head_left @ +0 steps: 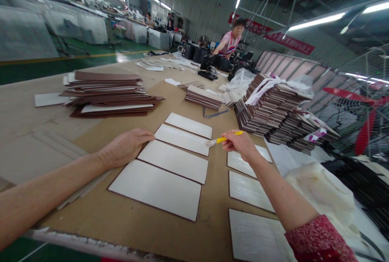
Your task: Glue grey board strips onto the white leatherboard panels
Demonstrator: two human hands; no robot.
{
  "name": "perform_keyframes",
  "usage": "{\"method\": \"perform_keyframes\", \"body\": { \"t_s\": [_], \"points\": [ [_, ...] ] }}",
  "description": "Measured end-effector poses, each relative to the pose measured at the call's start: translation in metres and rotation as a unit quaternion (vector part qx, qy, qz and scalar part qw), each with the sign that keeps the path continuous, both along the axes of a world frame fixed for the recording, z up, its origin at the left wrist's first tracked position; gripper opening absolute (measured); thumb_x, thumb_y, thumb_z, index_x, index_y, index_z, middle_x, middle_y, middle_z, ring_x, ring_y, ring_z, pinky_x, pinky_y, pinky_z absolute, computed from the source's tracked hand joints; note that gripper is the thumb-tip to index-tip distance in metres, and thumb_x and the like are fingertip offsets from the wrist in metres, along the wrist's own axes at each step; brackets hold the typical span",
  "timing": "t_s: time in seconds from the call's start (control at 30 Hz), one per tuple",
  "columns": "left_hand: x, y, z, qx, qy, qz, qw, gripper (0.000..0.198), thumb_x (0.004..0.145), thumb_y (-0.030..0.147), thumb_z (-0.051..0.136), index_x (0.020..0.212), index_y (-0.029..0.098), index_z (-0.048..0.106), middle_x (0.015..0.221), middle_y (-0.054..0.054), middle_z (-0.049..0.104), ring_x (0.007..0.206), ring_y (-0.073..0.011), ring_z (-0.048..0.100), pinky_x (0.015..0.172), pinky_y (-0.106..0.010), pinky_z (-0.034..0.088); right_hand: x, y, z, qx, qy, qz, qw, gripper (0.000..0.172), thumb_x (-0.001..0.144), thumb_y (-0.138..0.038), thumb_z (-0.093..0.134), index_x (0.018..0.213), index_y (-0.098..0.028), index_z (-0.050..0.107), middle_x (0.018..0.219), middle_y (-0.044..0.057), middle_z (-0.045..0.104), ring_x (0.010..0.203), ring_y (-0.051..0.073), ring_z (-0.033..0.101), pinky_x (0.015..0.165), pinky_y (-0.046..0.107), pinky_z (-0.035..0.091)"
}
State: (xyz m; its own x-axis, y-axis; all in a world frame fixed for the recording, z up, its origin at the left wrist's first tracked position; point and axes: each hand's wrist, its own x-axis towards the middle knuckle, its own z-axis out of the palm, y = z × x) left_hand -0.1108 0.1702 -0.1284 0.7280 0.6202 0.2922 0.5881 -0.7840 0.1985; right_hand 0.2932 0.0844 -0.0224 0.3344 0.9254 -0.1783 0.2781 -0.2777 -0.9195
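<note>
My right hand [240, 143] is closed round a yellow-handled brush [223, 139], whose pale bristles point left over the edge of a white panel [181, 139]. My left hand [127, 147] lies palm down with fingers curled on the left edge of another white panel [174, 160]. Several white rectangular panels with brown edges lie in a fanned column on the cardboard-covered table [130, 217]. A second column of white panels [247, 191], shiny with a wet coat, lies under my right forearm.
A loose stack of brown and white panels [109, 94] sits at the left, a small neat stack [203, 96] at the centre back, and tall fanned stacks [273, 108] at the right. White cloth [319, 197] lies at the right edge. A person in pink [229, 43] works at the far end.
</note>
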Motion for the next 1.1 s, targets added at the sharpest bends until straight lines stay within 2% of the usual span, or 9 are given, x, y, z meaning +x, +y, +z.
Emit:
{"method": "perform_keyframes", "body": {
  "t_s": [0.1, 0.23, 0.33, 0.43, 0.57, 0.77, 0.93, 1.1],
  "points": [
    [0.002, -0.002, 0.002, 0.001, 0.002, 0.006, 1.0, 0.04, 0.096, 0.017, 0.04, 0.125, 0.016, 0.067, 0.129, -0.01, 0.068, 0.122, -0.024, 0.06, 0.112, -0.039, 0.045, -0.013, 0.002, 0.009, 0.037, 0.018, -0.004, 0.999, 0.008, 0.079, -0.023, 0.067, 0.08, -0.015, 0.069, 0.06, 0.001, 0.071, 0.044, 0.011, 0.063, 0.043, 0.016, 0.05],
    [0.005, -0.006, 0.009, 0.0, 0.005, 0.007, 1.0, 0.041, 0.092, 0.01, 0.041, 0.124, 0.016, 0.067, 0.129, -0.01, 0.068, 0.121, -0.0227, 0.061, 0.112, -0.038, 0.046, -0.054, 0.012, 0.013, 0.07, 0.078, 0.04, 0.994, 0.014, 0.084, -0.029, 0.063, 0.087, -0.017, 0.07, 0.068, 0.001, 0.074, 0.052, 0.011, 0.068, 0.05, 0.018, 0.056],
    [0.006, -0.008, 0.013, 0.0, 0.007, 0.01, 1.0, 0.041, 0.091, 0.007, 0.041, 0.122, 0.015, 0.067, 0.128, -0.01, 0.068, 0.121, -0.0222, 0.061, 0.111, -0.038, 0.046, -0.094, 0.023, 0.004, 0.07, 0.118, 0.084, 0.987, 0.016, 0.085, -0.031, 0.062, 0.087, -0.018, 0.07, 0.07, 0.002, 0.074, 0.054, 0.012, 0.069, 0.054, 0.021, 0.058],
    [0.007, -0.009, 0.016, -0.001, 0.009, 0.009, 1.0, 0.041, 0.093, 0.008, 0.04, 0.122, 0.015, 0.068, 0.128, -0.01, 0.069, 0.12, -0.0216, 0.061, 0.11, -0.036, 0.047, -0.128, 0.034, -0.012, 0.064, 0.134, 0.113, 0.982, 0.014, 0.085, -0.03, 0.062, 0.086, -0.018, 0.07, 0.069, 0.001, 0.073, 0.055, 0.012, 0.069, 0.055, 0.021, 0.059],
    [0.008, -0.01, 0.018, -0.003, 0.006, 0.009, 1.0, 0.045, 0.089, 0.005, 0.041, 0.122, 0.017, 0.069, 0.128, -0.009, 0.069, 0.12, -0.0201, 0.062, 0.11, -0.035, 0.047, -0.152, 0.048, -0.031, 0.043, 0.122, 0.128, 0.983, 0.012, 0.086, -0.027, 0.061, 0.086, -0.018, 0.069, 0.069, 0.0, 0.072, 0.055, 0.012, 0.07, 0.052, 0.019, 0.056],
    [0.007, -0.009, 0.017, -0.002, 0.007, 0.011, 1.0, 0.044, 0.089, 0.006, 0.04, 0.121, 0.016, 0.069, 0.127, -0.01, 0.07, 0.12, -0.0208, 0.062, 0.112, -0.035, 0.046, -0.148, 0.057, -0.032, 0.02, 0.05, 0.146, 0.988, 0.008, 0.082, -0.022, 0.063, 0.079, -0.018, 0.069, 0.065, 0.0, 0.071, 0.053, 0.013, 0.069, 0.049, 0.019, 0.055],
    [0.006, -0.008, 0.015, 0.001, 0.009, 0.013, 1.0, 0.045, 0.087, 0.005, 0.041, 0.12, 0.016, 0.07, 0.127, -0.009, 0.07, 0.12, -0.0207, 0.062, 0.112, -0.035, 0.046, -0.122, 0.056, -0.024, 0.005, -0.001, 0.145, 0.989, 0.008, 0.08, -0.023, 0.064, 0.075, -0.018, 0.068, 0.062, 0.001, 0.071, 0.053, 0.016, 0.071, 0.047, 0.02, 0.055],
    [0.004, -0.006, 0.011, 0.003, 0.011, 0.013, 1.0, 0.046, 0.085, 0.006, 0.042, 0.121, 0.017, 0.069, 0.128, -0.008, 0.069, 0.121, -0.0213, 0.062, 0.113, -0.035, 0.046, -0.091, 0.044, -0.018, -0.018, -0.022, 0.13, 0.991, 0.009, 0.081, -0.023, 0.062, 0.077, -0.017, 0.069, 0.063, 0.002, 0.072, 0.053, 0.016, 0.071, 0.047, 0.021, 0.056]
  ]
}}
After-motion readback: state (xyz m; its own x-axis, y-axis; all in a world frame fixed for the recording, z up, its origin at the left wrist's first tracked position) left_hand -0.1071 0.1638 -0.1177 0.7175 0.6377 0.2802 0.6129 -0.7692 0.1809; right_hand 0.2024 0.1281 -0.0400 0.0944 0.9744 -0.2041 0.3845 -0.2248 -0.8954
